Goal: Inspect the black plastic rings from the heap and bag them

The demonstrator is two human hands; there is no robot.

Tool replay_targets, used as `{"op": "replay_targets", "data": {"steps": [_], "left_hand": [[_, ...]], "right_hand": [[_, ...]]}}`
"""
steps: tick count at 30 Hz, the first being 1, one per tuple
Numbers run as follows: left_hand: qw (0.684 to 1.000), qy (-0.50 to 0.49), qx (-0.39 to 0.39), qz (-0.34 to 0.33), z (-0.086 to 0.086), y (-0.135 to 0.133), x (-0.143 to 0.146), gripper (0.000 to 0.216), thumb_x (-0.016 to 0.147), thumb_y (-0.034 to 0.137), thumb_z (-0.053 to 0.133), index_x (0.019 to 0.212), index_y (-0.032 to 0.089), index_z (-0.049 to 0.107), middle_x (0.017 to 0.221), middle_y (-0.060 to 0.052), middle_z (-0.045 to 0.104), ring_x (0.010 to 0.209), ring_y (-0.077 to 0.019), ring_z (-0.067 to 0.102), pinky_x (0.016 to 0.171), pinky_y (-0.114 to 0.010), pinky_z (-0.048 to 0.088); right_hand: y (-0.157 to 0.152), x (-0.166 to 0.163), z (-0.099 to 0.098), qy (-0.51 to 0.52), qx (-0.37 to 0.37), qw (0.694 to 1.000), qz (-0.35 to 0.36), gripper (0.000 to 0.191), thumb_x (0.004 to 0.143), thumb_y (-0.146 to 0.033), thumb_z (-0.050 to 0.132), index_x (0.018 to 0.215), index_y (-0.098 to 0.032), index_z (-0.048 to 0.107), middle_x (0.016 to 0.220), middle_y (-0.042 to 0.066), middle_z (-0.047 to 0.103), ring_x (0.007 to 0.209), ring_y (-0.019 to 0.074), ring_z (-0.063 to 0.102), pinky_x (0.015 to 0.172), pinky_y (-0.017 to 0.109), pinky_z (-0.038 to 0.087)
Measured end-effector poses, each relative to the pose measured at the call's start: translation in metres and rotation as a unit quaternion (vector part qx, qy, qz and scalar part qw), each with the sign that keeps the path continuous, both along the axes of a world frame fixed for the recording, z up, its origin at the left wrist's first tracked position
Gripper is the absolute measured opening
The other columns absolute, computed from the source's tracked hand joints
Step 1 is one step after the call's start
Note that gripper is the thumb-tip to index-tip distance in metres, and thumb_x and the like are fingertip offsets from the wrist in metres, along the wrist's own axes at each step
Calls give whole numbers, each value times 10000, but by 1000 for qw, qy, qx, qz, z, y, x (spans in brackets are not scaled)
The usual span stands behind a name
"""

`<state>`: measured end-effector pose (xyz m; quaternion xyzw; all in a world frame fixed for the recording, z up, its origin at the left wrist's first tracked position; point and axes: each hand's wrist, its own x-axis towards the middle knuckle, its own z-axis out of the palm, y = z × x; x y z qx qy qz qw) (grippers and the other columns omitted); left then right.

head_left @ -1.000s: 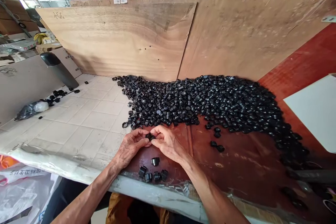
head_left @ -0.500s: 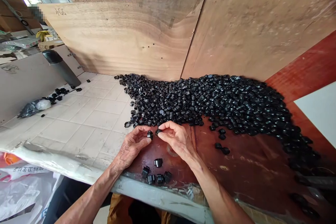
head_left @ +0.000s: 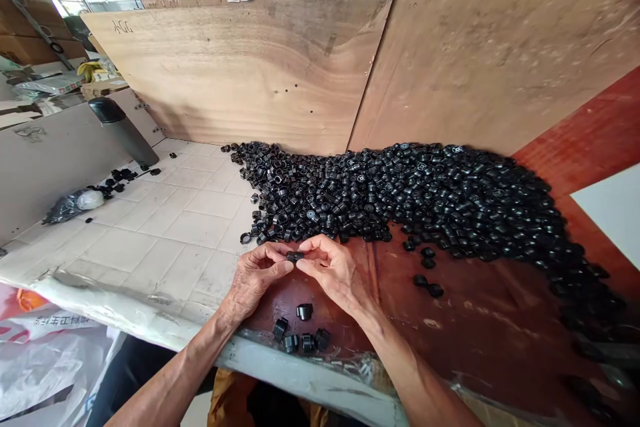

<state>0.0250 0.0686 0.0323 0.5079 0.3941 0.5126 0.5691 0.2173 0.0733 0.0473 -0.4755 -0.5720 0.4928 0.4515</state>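
Observation:
Between my hands are two small black plastic parts (head_left: pixel 295 256), pushed end to end so they look like one short cylinder. My left hand (head_left: pixel 257 275) pinches the left one between thumb and fingertips. From the other side, my right hand (head_left: pixel 334 271) grips the right one the same way; fingertips partly cover it. Below my hands, several black plastic parts (head_left: pixel 305 311) lie loose near the table's front edge. Just beyond my fingers begins a large heap of black plastic parts (head_left: pixel 400 193), spread along the back board.
A tall wooden board (head_left: pixel 240 67) closes off the back. At the left stand a dark bottle (head_left: pixel 123 130) and a bag of black parts (head_left: pixel 67 205). A few stray parts (head_left: pixel 428 285) lie right of my hands on the reddish-brown tabletop (head_left: pixel 480 320).
Half a second ago the two black parts were apart, one in each hand. My hands have come together and the parts now meet. The view has shifted slightly.

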Motion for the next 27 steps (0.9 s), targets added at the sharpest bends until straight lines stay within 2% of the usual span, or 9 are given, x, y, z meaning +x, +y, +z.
{"op": "replay_targets", "data": {"steps": [5, 9, 12, 15, 18, 22, 25, 27], "left_hand": [[998, -50, -36, 3, 0, -1, 4, 235, 771, 262, 915, 886, 199, 720, 1131, -55, 804, 1073, -232, 745, 988, -381, 579], [999, -25, -45, 0, -1, -3, 5, 298, 778, 295, 913, 1019, 212, 759, 1144, -56, 808, 1021, -228, 765, 970, -386, 606], [999, 24, -14, 25, -4, -4, 4, 253, 796, 318, 894, 1003, 220, 787, 1191, -55, 789, 1090, -245, 746, 1031, -400, 588], [996, 66, 25, 54, -6, -4, 3, 210, 801, 303, 884, 986, 234, 813, 1147, -48, 784, 1126, -247, 720, 1071, -394, 559], [996, 61, 27, 50, -6, -3, 3, 193, 799, 289, 881, 973, 239, 814, 1127, -41, 776, 1112, -240, 712, 1066, -390, 555], [998, 43, 14, 39, -6, -4, 3, 199, 807, 289, 879, 981, 231, 801, 1134, -45, 767, 1128, -244, 706, 1067, -392, 551], [998, 47, 28, 40, -7, -4, 3, 196, 819, 295, 876, 989, 230, 803, 1162, -55, 771, 1130, -251, 711, 1070, -404, 553], [995, 69, 54, 47, -9, -4, 3, 196, 820, 309, 880, 988, 232, 813, 1157, -65, 781, 1128, -261, 714, 1088, -424, 546]], "right_hand": [[-1, -1, -1, -34, 53, 998, 1, 119, 822, -287, 702, 907, -208, 723, 918, 38, 762, 816, 192, 712, 741, 290, 553], [-1, -2, -4, -50, 69, 996, -5, 75, 847, -281, 693, 893, -225, 710, 895, 29, 764, 819, 199, 716, 754, 296, 564], [-2, -2, -4, -56, 91, 994, -8, 64, 877, -290, 700, 916, -240, 700, 903, 28, 771, 828, 204, 726, 761, 296, 569], [-3, -2, -1, -79, 137, 987, -3, 47, 920, -262, 675, 900, -242, 713, 907, 36, 769, 841, 206, 721, 793, 302, 558], [-2, -2, 1, -76, 178, 981, 2, 92, 930, -201, 655, 889, -234, 730, 963, 51, 770, 910, 212, 723, 861, 316, 552], [-2, -3, -1, -64, 191, 979, 2, 99, 924, -182, 661, 877, -229, 734, 984, 58, 773, 940, 215, 728, 884, 326, 558], [-2, -3, -5, -73, 160, 984, -9, 85, 927, -224, 677, 993, -229, 731, 982, 56, 778, 908, 215, 736, 833, 316, 571], [-2, -3, -9, -87, 136, 987, -17, 220, 952, -278, 672, 1164, -227, 697, 946, 50, 779, 847, 211, 740, 780, 305, 576]]}}
